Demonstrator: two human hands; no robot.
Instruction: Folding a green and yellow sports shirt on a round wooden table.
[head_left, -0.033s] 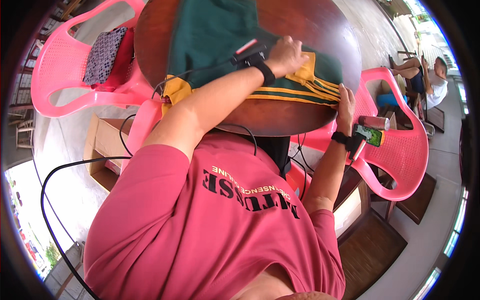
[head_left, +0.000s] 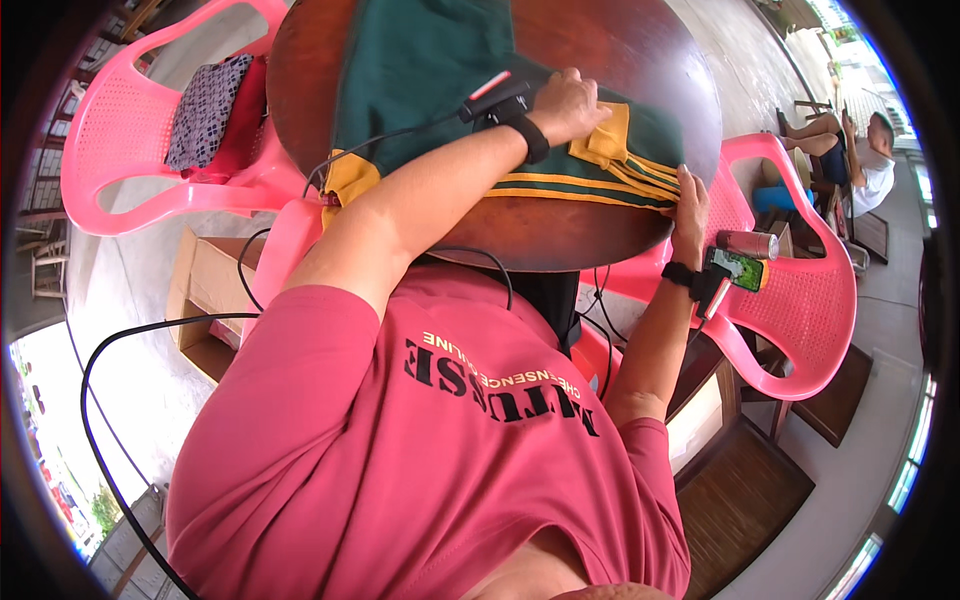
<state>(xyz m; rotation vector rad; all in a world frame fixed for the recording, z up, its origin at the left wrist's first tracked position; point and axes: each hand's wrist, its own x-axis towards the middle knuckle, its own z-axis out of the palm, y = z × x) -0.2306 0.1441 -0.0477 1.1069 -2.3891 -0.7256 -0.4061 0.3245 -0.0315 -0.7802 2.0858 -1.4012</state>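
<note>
A green garment [head_left: 430, 90] with yellow trim and yellow stripes lies on a round dark-brown table [head_left: 590, 235]. My left hand [head_left: 568, 107] rests on the garment beside a folded yellow flap [head_left: 605, 138], its fingers bent and closed at the cloth. At the garment's right end, where the striped layers bunch together, my right hand [head_left: 690, 208] grips the edge of the cloth. Part of its fingers is hidden behind the fabric. Another yellow part [head_left: 350, 178] of the garment reaches the table's near-left edge.
A pink chair [head_left: 110, 130] on the left carries folded patterned and red cloth [head_left: 208, 115]. Another pink chair [head_left: 810, 330] stands on the right, with a can [head_left: 748, 245] and a phone [head_left: 742, 270]. Black cables run across my body. A seated person [head_left: 870, 165] is far right.
My left hand has shifted very slightly upward and left over the garment. My right hand stays in the same place.
</note>
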